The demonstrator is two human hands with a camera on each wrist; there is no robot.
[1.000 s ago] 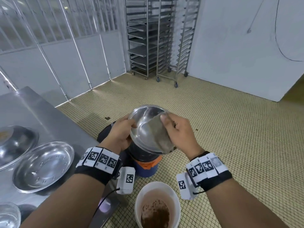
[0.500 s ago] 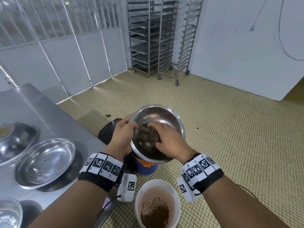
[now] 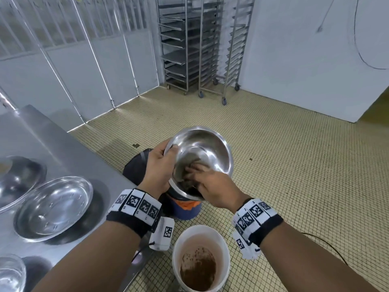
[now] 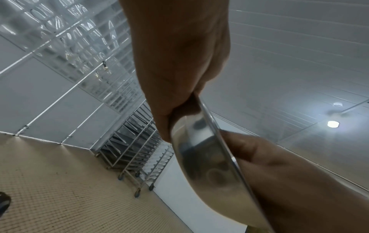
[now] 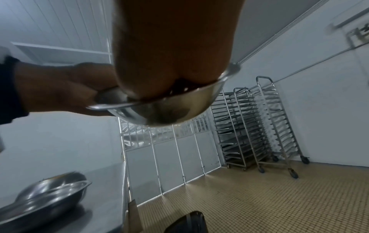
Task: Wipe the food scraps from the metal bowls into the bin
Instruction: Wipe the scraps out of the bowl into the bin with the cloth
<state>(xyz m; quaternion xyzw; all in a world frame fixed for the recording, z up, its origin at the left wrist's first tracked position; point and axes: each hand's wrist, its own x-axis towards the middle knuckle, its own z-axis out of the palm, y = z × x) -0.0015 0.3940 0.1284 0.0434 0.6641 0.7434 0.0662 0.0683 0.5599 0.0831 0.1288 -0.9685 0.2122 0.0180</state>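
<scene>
The left hand (image 3: pixel 159 165) grips the left rim of the metal bowl (image 3: pixel 207 148); the right hand (image 3: pixel 212 184) reaches into it from the near side, on a cloth (image 3: pixel 183 173). Below both hands stands the bin (image 3: pixel 185 209), and nearer than it, under the right wrist, a bucket (image 3: pixel 179 245). Left of the left hand, 2 bowls (image 3: pixel 52 207) lie on the counter (image 3: pixel 63 148). Far beyond both hands stand 2 racks (image 3: pixel 189 43) against the wall.

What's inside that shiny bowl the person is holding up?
Inside the metal bowl the right hand presses a greyish cloth against the lower wall, with dark scraps around it. Whatever lies beneath the cloth and fingers is covered. The left hand grips the rim.
</scene>
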